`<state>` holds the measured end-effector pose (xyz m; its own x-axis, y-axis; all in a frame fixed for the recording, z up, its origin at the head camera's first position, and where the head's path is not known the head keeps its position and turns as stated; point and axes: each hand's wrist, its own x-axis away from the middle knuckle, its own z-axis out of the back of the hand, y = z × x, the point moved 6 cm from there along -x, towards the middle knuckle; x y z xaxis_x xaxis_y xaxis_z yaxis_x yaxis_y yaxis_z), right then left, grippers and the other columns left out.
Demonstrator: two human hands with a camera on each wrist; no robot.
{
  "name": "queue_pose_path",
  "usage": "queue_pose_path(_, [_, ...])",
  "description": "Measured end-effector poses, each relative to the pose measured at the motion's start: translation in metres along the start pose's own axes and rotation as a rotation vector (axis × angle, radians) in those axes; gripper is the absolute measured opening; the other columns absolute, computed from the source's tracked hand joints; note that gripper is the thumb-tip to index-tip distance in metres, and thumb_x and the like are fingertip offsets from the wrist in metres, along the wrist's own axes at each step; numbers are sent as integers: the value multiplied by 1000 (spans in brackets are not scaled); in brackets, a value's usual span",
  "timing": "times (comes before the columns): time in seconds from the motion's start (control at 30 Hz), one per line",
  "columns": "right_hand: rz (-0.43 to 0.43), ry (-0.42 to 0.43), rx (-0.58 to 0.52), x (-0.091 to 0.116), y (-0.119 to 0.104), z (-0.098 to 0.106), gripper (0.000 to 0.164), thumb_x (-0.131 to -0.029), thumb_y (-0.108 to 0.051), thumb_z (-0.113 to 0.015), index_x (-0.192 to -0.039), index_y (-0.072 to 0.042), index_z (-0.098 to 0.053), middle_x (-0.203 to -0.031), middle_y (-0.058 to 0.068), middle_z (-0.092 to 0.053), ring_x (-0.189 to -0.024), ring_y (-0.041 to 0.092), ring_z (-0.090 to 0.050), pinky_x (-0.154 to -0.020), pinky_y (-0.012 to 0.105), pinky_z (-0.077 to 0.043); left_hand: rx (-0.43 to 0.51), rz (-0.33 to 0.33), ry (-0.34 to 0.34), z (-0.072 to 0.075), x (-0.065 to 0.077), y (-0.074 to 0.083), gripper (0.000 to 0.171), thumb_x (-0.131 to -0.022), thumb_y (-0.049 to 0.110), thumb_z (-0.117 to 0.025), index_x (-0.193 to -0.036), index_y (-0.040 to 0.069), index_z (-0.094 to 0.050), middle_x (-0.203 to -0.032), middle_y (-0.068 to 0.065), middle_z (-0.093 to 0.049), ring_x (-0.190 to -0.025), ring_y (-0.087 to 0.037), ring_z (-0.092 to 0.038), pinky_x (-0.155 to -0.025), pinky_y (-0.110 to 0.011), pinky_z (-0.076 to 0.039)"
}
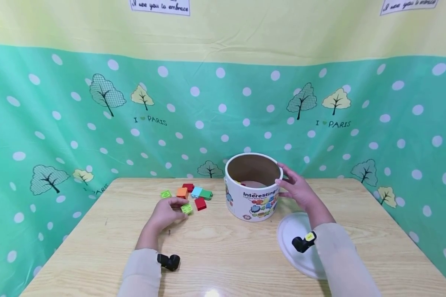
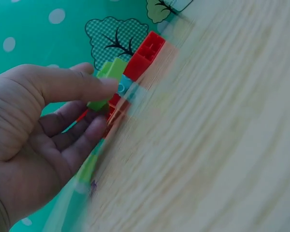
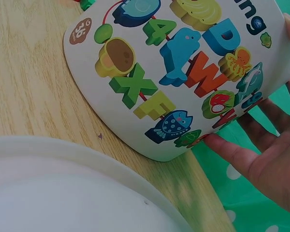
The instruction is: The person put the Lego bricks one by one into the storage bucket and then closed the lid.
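In the head view my left hand (image 1: 166,213) is at the near side of a loose group of toy building blocks. Its thumb and fingers pinch a lime green block (image 1: 186,208); the left wrist view shows this block (image 2: 108,77) at the fingertips. Around it lie a red block (image 1: 200,203), an orange block (image 1: 182,192), a light blue block (image 1: 196,192) and a green block (image 1: 206,194). My right hand (image 1: 299,190) rests spread against the right side of a white printed bucket (image 1: 250,202), fingertips by its rim. The bucket stands upright without its lid.
A round white lid (image 1: 301,260) lies on the wooden table (image 1: 223,255), below my right forearm. Inside the bucket, a few red and yellow bits show at the bottom. Another lime block (image 1: 165,194) and a red block (image 1: 188,187) lie farther back. A green dotted curtain (image 1: 223,123) hangs behind.
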<state>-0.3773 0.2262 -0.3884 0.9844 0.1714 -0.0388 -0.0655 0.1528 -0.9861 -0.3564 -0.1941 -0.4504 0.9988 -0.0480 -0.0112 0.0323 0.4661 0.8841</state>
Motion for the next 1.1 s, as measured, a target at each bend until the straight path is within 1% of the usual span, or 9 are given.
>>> queue_pose_path(0.13, [11, 1, -1, 0, -1, 0, 79, -92, -35, -69, -156, -29, -24, -161, 12, -16, -141, 42, -27, -95, 55, -47, 28, -22, -13, 0, 0, 5, 43, -74, 0, -82, -115, 11, -72, -112, -5, -67, -100, -22, -62, -85, -34, -54])
queue_pose_path(0.3, [25, -25, -8, -3, 0, -4, 79, -92, -35, -69, -156, -29, -24, -161, 12, -16, -141, 42, -28, -94, 54, -48, 33, -24, 0, 3, 4, 11, 41, -73, 4, -83, -112, 11, -73, -112, -6, -67, -100, -23, -61, -82, -34, -54])
queue_pose_path(0.4, [19, -13, 2, -3, 1, -3, 78, -91, -37, -69, -156, -30, -25, -161, 11, -17, -140, 41, -29, -94, 53, -48, 48, -34, -14, 1, 4, 13, 39, -73, 5, -84, -111, 11, -74, -112, -6, -66, -98, -23, -61, -80, -33, -54])
queue_pose_path(0.47, [24, -11, 3, -3, 1, -3, 78, -91, -36, -69, -156, -29, -24, -161, 13, -17, -140, 42, -28, -94, 54, -48, 53, -31, -24, -1, 3, 13, 39, -72, 7, -85, -110, 11, -74, -111, -5, -66, -96, -22, -60, -78, -32, -53])
queue_pose_path(0.57, [26, -11, -5, -2, 1, -1, 78, -92, -34, -69, -156, -27, -24, -161, 14, -17, -140, 43, -28, -95, 55, -47, 60, -8, -28, -4, 1, 13, 40, -71, 10, -87, -108, 13, -74, -108, -4, -65, -92, -22, -59, -73, -32, -53])
queue_pose_path(0.63, [23, -10, -10, -2, 1, 0, 78, -92, -32, -69, -156, -27, -23, -161, 14, -17, -140, 42, -27, -96, 55, -46, 60, 2, -32, -5, 1, 13, 42, -70, 11, -87, -110, 13, -74, -106, -5, -64, -91, -22, -58, -71, -32, -52])
queue_pose_path(0.7, [18, -2, -3, -1, 0, 1, 79, -92, -33, -69, -156, -28, -23, -161, 14, -17, -140, 42, -28, -95, 55, -47, 52, -4, -36, -6, 0, 15, 44, -71, 11, -87, -113, 13, -73, -106, -5, -64, -90, -22, -57, -69, -31, -51])
queue_pose_path(0.9, [6, 5, -8, 0, 1, 1, 80, -90, -35, -71, -156, -29, -25, -161, 11, -18, -140, 41, -28, -94, 54, -48, 32, -53, -59, -10, 2, 21, 45, -72, 11, -87, -115, 11, -73, -114, -5, -63, -89, -22, -58, -69, -31, -51])
queue_pose_path(1.1, [13, 2, -11, -2, 1, 1, 81, -90, -35, -70, -156, -29, -24, -161, 11, -18, -140, 42, -28, -94, 55, -48, 38, -63, -66, -15, 1, 25, 45, -70, 9, -87, -113, 13, -74, -112, -3, -64, -92, -21, -60, -74, -32, -52])
